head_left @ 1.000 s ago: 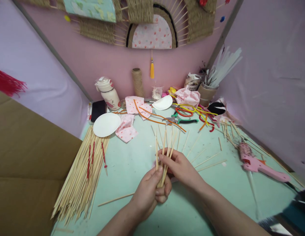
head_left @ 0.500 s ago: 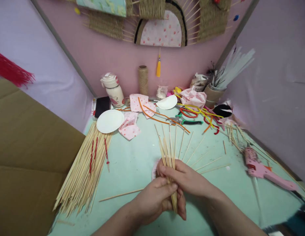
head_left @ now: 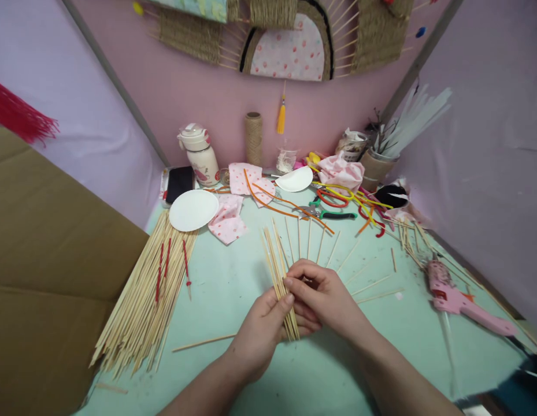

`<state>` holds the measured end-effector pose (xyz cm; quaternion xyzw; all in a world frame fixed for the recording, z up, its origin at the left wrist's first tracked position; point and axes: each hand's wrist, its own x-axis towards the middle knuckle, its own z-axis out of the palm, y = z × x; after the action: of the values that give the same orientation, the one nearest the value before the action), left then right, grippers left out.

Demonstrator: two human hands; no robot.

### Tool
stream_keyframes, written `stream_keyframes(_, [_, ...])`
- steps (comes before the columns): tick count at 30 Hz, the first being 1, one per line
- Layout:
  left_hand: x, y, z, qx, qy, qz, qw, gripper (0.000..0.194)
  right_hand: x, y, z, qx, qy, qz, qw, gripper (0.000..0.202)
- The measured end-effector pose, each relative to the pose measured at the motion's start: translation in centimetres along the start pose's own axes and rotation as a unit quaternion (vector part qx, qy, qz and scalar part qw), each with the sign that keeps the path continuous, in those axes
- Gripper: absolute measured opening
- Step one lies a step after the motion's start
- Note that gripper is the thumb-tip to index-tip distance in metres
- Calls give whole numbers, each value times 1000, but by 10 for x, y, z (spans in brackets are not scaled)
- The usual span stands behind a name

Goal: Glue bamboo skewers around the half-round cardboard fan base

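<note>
My left hand [head_left: 260, 332] is wrapped round a small bundle of thin bamboo sticks [head_left: 275, 263], thumb across the front. The bundle tilts up and to the left, its lower ends poking out below the fingers. My right hand [head_left: 331, 294] meets it from the right, with thumb and index finger pinched on the sticks at mid-length. Beyond the hands, more sticks [head_left: 350, 254] lie spread like a fan on the table, their inner ends hidden behind my hands. A single stick [head_left: 203, 342] rests left of my left wrist.
A big pile of bamboo sticks [head_left: 138, 312] covers the left side by a cardboard sheet [head_left: 47, 277]. On the right lies a pink glue gun [head_left: 459, 306]. Pruning shears [head_left: 337, 215], orange pipe cleaners [head_left: 272, 199], a white paper disc [head_left: 193, 210] and a bottle [head_left: 202, 156] stand or lie behind.
Both hands and the bundle have moved up and left, and the bundle leans further left. My right hand has shifted from wrapping the bundle to pinching it at its right side.
</note>
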<state>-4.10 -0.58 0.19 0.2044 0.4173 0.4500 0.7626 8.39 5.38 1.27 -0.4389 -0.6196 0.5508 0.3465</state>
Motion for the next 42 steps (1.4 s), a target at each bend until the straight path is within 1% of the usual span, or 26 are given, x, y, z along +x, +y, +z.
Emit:
stream_keyframes(2, [0,-1,1,-12,14,-13,1000,51,0,1,0,1,16,1,1000,22])
stream_keyframes(4, [0,2,-1,-14,34,-6,999,52,-1,-1,-2,33,61,6,998,25])
stream_keyframes(6, [0,9,-4,-19,75,41,996,50,0,-6,-8,86,132,1,988,29])
stream_keyframes(7, [-1,14,-7,-25,106,82,991,48,1,-10,-11,107,164,-5,981,30])
stream_keyframes(8, [-1,20,-9,-33,135,125,982,45,3,-14,-16,116,181,-12,977,30])
stream_keyframes(9, [-2,26,-12,-43,159,165,972,42,7,-18,-19,109,178,-14,978,29])
stream_keyframes(10, [-3,33,-14,-53,172,194,964,39,11,-20,-23,89,156,-13,984,26])
stream_keyframes(11, [-4,38,-16,-61,185,215,957,37,16,-22,-25,62,121,-9,991,23])
stream_keyframes(13, [-5,47,-19,-71,192,235,950,33,28,-19,-25,-1,41,0,999,22])
stream_keyframes(14, [-6,50,-20,-74,191,239,949,31,34,-16,-22,-38,12,0,999,23])
stream_keyframes(15, [-6,51,-20,-76,187,240,949,30,41,-12,-19,-85,-4,-2,996,22])
stream_keyframes(17, [-7,51,-20,-77,179,241,951,29,52,-6,-10,-196,-10,-4,980,20])
stream_keyframes(19, [-8,49,-20,-76,175,238,952,29,59,-2,-1,-305,-11,-1,952,17])
stream_keyframes(22, [-9,48,-20,-75,174,234,953,28,64,-4,8,-410,-22,9,912,17])
stream_keyframes(24, [-10,49,-19,-74,174,233,954,28,63,-5,11,-439,-29,16,898,19])
stream_keyframes(28, [-9,51,-17,-72,174,227,955,29,60,-3,14,-465,-33,25,884,21])
stream_keyframes(34, [-4,47,-20,-50,182,208,960,31,58,-2,15,-485,-27,19,874,17])
stream_keyframes(38, [1,44,-25,-30,181,198,963,31,46,-8,2,-496,3,-29,868,15])
stream_keyframes(40, [3,43,-26,-19,181,184,966,30,32,-9,-8,-493,15,-70,867,13])
stream_keyframes(42, [5,42,-27,8,178,160,971,32,14,-5,-17,-479,17,-121,869,10])
